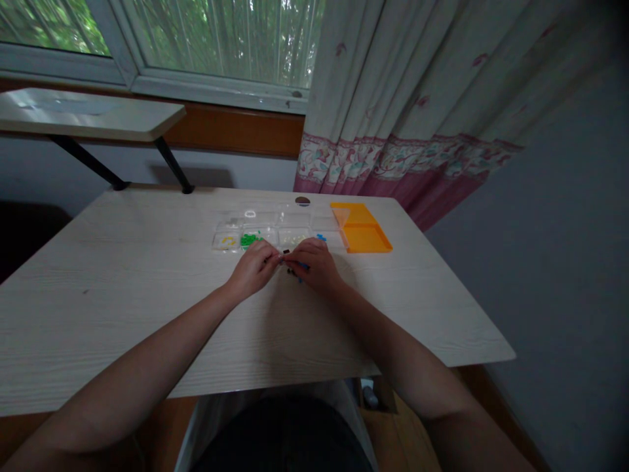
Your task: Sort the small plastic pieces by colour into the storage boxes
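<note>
My left hand (253,269) and my right hand (317,265) meet over the table, fingertips pinched together on something too small to name. Around my right fingers, small blue pieces (300,280) and small dark pieces (290,271) lie on the tabletop. Another dark piece (286,252) sits just beyond the fingertips. Behind both hands stands a clear compartment tray (213,244). Its near row holds yellow pieces (228,241), green pieces (249,240), pale pieces (296,240) and blue pieces (321,237). My fingers partly hide its front edge.
An open orange case (366,237) adjoins the tray's right end. A round dark spot (303,201) marks the table (147,295) near its back edge. At the back left, a raised shelf (98,118) stands on black legs. Window and curtain (393,85) are behind.
</note>
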Demonstrator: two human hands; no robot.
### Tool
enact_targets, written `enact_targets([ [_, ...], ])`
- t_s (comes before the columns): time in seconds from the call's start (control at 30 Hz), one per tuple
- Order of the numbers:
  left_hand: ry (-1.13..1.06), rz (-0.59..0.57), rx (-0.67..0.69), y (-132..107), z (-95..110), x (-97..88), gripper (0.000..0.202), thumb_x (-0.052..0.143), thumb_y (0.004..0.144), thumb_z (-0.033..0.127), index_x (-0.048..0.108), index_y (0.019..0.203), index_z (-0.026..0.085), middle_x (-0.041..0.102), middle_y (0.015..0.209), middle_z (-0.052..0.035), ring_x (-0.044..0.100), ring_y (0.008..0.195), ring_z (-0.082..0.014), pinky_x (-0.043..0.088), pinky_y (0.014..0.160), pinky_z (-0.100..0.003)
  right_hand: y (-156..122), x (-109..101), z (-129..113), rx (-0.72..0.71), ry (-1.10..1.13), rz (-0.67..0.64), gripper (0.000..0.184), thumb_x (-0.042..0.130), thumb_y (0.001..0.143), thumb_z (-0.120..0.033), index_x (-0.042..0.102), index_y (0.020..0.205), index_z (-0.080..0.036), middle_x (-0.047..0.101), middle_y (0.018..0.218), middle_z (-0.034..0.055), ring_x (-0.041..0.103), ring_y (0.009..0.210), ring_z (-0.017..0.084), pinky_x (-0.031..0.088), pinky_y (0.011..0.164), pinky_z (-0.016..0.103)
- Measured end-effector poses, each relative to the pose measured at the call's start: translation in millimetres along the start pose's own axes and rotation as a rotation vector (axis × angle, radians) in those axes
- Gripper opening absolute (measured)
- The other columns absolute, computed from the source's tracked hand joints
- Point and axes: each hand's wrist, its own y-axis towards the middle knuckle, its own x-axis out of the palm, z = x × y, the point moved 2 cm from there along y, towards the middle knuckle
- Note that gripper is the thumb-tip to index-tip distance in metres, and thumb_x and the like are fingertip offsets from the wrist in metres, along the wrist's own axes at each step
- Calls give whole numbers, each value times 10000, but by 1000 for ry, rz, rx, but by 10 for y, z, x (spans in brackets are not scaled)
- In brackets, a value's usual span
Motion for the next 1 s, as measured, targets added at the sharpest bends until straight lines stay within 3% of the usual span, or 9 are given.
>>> enact_targets([
  [0.23,2,0,-18,4,-1,-1,325,400,994,350,645,861,183,592,846,-63,538,860,-198,435,816,-351,26,-72,37,69,-36,2,206,574,941,-361,749,905,-258,708,874,32,591,920,197,397,908,359],
  [0.43,25,-20,0,-9,-24,19,314,406,990,318,679,1062,183,620,906,-87,543,913,-216,432,847,-380,-11,-262,469,355,-170,199,233,559,940,-357,739,868,-228,715,890,39,574,946,217,385,905,362],
  [0.57,42,-35,10,-21,-35,34,312,412,988,323,675,1097,195,625,926,-90,540,927,-222,429,849,-390,-59,-304,666,494,-221,246,248,539,934,-346,741,868,-218,715,889,44,564,929,221,374,901,365],
  [0.73,42,-22,20,-27,-9,24,297,420,983,300,669,1108,197,610,926,-83,535,925,-215,429,850,-380,-91,-300,673,586,-279,253,261,527,924,-356,753,873,-235,715,923,46,529,991,248,332,920,400],
  [1.0,35,-28,23,-27,-21,40,281,437,973,281,666,1112,196,606,922,-81,533,929,-217,429,853,-382,-101,-295,720,607,-304,241,308,478,954,-361,750,950,-217,702,973,68,519,1013,253,337,934,408],
])
